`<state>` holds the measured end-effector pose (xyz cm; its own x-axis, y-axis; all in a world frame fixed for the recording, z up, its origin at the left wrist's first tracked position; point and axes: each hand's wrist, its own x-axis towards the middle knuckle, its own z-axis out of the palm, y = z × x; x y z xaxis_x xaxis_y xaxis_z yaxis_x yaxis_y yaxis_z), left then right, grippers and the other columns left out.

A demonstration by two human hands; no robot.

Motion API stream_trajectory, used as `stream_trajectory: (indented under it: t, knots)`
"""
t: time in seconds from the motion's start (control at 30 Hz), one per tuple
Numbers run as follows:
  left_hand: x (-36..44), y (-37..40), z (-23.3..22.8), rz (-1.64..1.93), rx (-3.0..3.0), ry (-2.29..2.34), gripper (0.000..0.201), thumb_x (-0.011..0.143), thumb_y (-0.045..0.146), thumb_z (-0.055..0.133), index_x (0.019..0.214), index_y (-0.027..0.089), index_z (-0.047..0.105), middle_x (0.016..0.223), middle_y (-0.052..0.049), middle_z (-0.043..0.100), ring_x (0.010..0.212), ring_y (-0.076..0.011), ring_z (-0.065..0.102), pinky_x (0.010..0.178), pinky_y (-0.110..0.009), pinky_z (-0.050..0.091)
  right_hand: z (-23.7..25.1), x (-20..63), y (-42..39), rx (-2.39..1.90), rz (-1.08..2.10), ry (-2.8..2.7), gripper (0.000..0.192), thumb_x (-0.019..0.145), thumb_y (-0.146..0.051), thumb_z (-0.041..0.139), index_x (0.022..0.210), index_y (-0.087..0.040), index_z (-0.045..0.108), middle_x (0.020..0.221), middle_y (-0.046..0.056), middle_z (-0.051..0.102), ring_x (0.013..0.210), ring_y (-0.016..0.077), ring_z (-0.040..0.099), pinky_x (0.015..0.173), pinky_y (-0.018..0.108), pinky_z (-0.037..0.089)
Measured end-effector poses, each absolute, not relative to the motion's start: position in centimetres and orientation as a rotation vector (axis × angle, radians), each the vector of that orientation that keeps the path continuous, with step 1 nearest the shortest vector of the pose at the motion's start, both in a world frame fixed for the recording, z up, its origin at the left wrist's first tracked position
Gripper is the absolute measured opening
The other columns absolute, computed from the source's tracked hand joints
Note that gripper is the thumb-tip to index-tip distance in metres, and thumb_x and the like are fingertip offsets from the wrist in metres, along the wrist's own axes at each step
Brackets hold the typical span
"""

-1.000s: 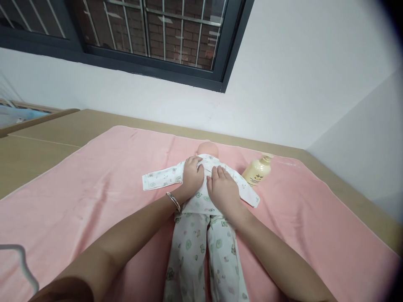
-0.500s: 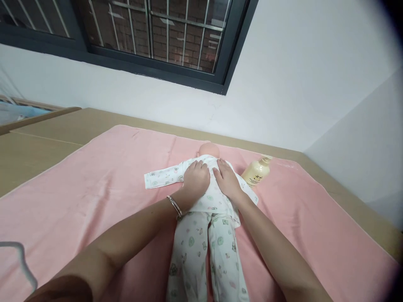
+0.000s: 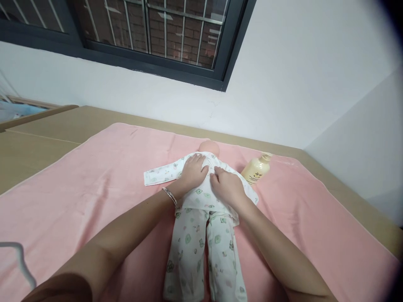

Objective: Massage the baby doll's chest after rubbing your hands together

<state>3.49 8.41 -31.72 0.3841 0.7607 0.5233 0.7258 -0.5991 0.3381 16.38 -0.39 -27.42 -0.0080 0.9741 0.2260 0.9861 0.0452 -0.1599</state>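
1. Pink towelling blanket (image 3: 94, 184) carries a baby doll (image 3: 201, 218) lying lengthwise, head away from the camera, in a white printed suit.
2. Left hand (image 3: 192, 172) rests palm-down on the doll's chest, fingers spread, grip released; a bangle (image 3: 169, 196) circles its wrist.
3. Right hand (image 3: 227, 186) lies on the doll's top beside it, fingertips curled on the fabric; I cannot tell whether that grip pinches the cloth.
4. Cream bottle (image 3: 255, 170) lies just right of the doll; tan bed (image 3: 47, 134) beneath; white wall, barred dark window (image 3: 157, 33) above.

left hand (image 3: 192, 171) and right hand (image 3: 227, 186) on doll (image 3: 201, 218), pink towel (image 3: 94, 184), bottle (image 3: 256, 170)
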Motion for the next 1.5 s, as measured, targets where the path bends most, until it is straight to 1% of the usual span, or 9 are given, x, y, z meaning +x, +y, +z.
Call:
stream_trajectory:
  t: [0.23, 0.33, 0.43, 0.53, 0.73, 0.87, 1.07, 1.27, 1.5]
  knots:
    - [4.1, 6.8, -31.2, 1.01, 2.699, 1.499, 0.034, 0.094, 0.024, 0.039, 0.116, 0.01, 0.06, 0.122, -0.014, 0.063, 0.121, -0.0253, 0.054, 0.107, -0.04, 0.041, -27.8, 17.4, 0.5, -1.923, -0.014, -1.998, 0.036, 0.099, -0.04, 0.028, 0.096, -0.022, 0.058, 0.095, 0.006, 0.067, 0.083, 0.0229, 0.061, 0.065, 0.03, 0.035]
    - [4.2, 5.8, -30.9, 0.968, 2.762, 1.556, 0.031, 0.094, 0.022, 0.037, 0.102, 0.01, 0.064, 0.11, -0.014, 0.068, 0.112, -0.0258, 0.06, 0.097, -0.038, 0.047, -28.4, 18.2, 1.5, -1.839, 0.098, -1.994, 0.037, 0.1, -0.04, 0.028, 0.108, -0.021, 0.06, 0.112, 0.009, 0.065, 0.101, 0.0244, 0.06, 0.077, 0.032, 0.041]
    - [4.2, 5.2, -30.6, 0.957, 2.821, 1.555, 0.027, 0.093, 0.019, 0.039, 0.086, 0.012, 0.065, 0.094, -0.012, 0.069, 0.097, -0.0245, 0.065, 0.087, -0.035, 0.051, -29.8, 19.0, 2.8, -1.725, 0.139, -1.984, 0.044, 0.099, -0.038, 0.031, 0.13, -0.016, 0.051, 0.139, 0.012, 0.049, 0.13, 0.0252, 0.042, 0.102, 0.037, 0.035]
    - [4.2, 5.0, -30.6, 0.973, 2.81, 1.593, 0.026, 0.092, 0.018, 0.04, 0.082, 0.013, 0.064, 0.091, -0.012, 0.069, 0.094, -0.0243, 0.065, 0.08, -0.034, 0.051, -31.2, 19.4, 3.8, -1.675, 0.101, -1.957, 0.05, 0.098, -0.037, 0.033, 0.139, -0.011, 0.043, 0.147, 0.013, 0.039, 0.14, 0.025, 0.028, 0.115, 0.041, 0.02]
    - [4.1, 5.0, -30.5, 0.98, 2.714, 1.61, 0.028, 0.092, 0.022, 0.039, 0.084, 0.015, 0.065, 0.096, -0.01, 0.069, 0.101, -0.0243, 0.064, 0.083, -0.035, 0.05, -30.6, 18.1, 2.5, -1.724, -0.003, -1.935, 0.045, 0.098, -0.031, 0.031, 0.133, -0.009, 0.05, 0.137, 0.015, 0.051, 0.133, 0.0264, 0.039, 0.111, 0.041, 0.027]
    - [3.9, 5.5, -30.1, 0.988, 2.617, 1.62, 0.025, 0.092, 0.024, 0.041, 0.088, 0.017, 0.065, 0.103, -0.008, 0.069, 0.108, -0.0231, 0.06, 0.092, -0.035, 0.047, -29.3, 16.6, 0.5, -1.791, -0.086, -1.924, 0.036, 0.095, -0.026, 0.035, 0.118, -0.012, 0.059, 0.126, 0.015, 0.059, 0.124, 0.0266, 0.049, 0.102, 0.036, 0.037]
    - [3.7, 6.4, -30.3, 1.018, 2.558, 1.539, 0.024, 0.09, 0.024, 0.042, 0.1, 0.018, 0.064, 0.11, -0.007, 0.067, 0.107, -0.0227, 0.059, 0.096, -0.036, 0.046, -28.5, 15.9, -0.4, -1.833, -0.11, -1.948, 0.027, 0.093, -0.026, 0.036, 0.098, -0.017, 0.062, 0.107, 0.012, 0.065, 0.11, 0.0258, 0.056, 0.091, 0.033, 0.04]
    - [4.0, 6.9, -31.4, 1.055, 2.505, 1.503, 0.035, 0.091, 0.028, 0.043, 0.12, 0.013, 0.057, 0.127, -0.013, 0.06, 0.124, -0.0261, 0.05, 0.108, -0.043, 0.038, -29.5, 17.4, 1.6, -1.8, 0.009, -1.9, 0.045, 0.097, -0.036, 0.034, 0.133, -0.012, 0.048, 0.136, 0.015, 0.05, 0.127, 0.0274, 0.044, 0.1, 0.037, 0.037]
    - [4.0, 6.6, -31.3, 1.104, 2.484, 1.511, 0.031, 0.091, 0.028, 0.044, 0.115, 0.014, 0.058, 0.122, -0.012, 0.063, 0.118, -0.0249, 0.054, 0.106, -0.04, 0.04, -31.2, 18.7, 3.2, -1.689, 0.034, -1.887, 0.05, 0.097, -0.041, 0.033, 0.135, -0.011, 0.046, 0.139, 0.014, 0.048, 0.133, 0.0249, 0.037, 0.114, 0.043, 0.019]
